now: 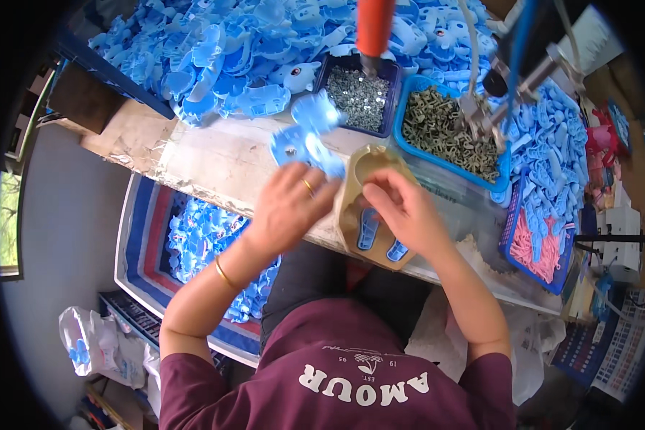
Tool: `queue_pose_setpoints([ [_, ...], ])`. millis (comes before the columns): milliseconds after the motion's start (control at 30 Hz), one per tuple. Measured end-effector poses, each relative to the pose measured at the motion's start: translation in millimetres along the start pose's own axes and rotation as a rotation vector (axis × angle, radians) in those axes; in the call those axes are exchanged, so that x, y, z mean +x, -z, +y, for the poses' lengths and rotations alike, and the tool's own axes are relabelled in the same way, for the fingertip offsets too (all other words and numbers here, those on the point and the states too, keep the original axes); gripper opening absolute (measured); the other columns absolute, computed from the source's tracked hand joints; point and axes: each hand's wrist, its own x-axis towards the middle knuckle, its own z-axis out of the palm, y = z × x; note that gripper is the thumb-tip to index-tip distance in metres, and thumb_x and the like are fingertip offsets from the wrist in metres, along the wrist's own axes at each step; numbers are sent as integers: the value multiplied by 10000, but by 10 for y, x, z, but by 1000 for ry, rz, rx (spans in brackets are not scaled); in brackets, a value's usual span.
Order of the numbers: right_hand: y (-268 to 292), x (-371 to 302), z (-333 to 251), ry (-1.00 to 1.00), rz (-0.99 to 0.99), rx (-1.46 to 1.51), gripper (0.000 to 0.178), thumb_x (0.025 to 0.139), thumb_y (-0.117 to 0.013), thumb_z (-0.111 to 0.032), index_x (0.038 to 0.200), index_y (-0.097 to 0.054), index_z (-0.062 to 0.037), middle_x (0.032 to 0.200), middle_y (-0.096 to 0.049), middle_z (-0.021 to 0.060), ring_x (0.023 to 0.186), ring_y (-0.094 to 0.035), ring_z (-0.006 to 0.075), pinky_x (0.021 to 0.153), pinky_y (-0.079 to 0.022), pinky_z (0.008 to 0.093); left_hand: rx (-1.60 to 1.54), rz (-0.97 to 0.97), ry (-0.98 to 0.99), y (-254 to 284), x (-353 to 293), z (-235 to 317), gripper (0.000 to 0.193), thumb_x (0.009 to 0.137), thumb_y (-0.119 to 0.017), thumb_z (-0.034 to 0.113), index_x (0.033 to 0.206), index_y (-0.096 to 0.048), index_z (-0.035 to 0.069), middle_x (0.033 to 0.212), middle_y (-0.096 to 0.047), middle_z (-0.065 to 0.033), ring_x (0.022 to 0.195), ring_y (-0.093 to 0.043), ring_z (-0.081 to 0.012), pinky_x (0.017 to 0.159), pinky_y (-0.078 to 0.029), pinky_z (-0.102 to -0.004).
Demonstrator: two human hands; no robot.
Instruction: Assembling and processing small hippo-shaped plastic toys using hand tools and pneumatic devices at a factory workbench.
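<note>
My left hand (287,208), with a gold ring and bangle, is over the bench edge with its fingers bent. Just beyond its knuckles lies a light-blue plastic shell (297,147), smeared by motion; whether the fingers grip it is hidden. Another blurred blue shell piece (317,112) sits behind that one. To the right, my right hand (405,215) is over a tan moulded holder (350,226), thumb and fingers pinched together. Whatever is between those fingertips is too small to make out. Two small blue parts (368,229) lie in the holder's recesses.
A red-orange driver (375,29) hangs over a dark tray of small screws (358,89). Beside it stands a blue basket of greyish metal parts (444,129). Blue shells (222,57) heap at the back. Right is a basket of pink parts (534,247); below left, a striped bin (147,244).
</note>
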Motion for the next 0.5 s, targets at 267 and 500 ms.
queue_pose_setpoints([
  [267, 436, -75, 57, 2, 3, -142, 254, 904, -712, -26, 1145, -635, -34, 951, -716, 44, 811, -660, 107, 704, -523, 265, -212, -2, -15, 3, -5, 607, 423, 818, -773, 149, 1220, -648, 103, 1229, -646, -65, 1136, -616, -270, 1063, -465, -423],
  [500, 528, -248, 254, 444, 91, -633, 235, 837, -767, -109, 1062, -712, -80, 989, -683, 71, 939, -676, 261, 780, -532, 380, -539, 13, 372, -69, -79, 444, 765, 751, -827, 131, 1416, -464, 21, 1445, -506, -173, 1328, -459, -416, 1122, -380, -499],
])
